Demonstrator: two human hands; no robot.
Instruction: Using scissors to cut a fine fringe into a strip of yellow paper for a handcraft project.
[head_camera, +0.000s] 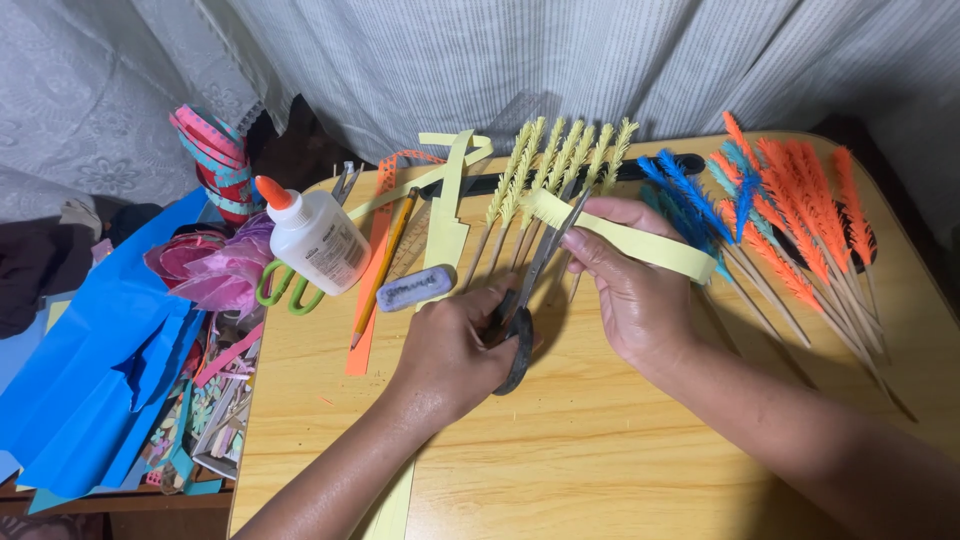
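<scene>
Scissors with black handles sat clamped in the left hand, their grey blades angling up and away from those fingers toward the near end of the yellow paper strip. That strip was pinched between thumb and fingertips of the right hand, its long axis running sideways and slightly downward past the outer side of those fingers. Thin and matte, its cut end met the blade tips just above the right-hand fingertips, beneath fringed yellow paper stalks on wooden sticks.
</scene>
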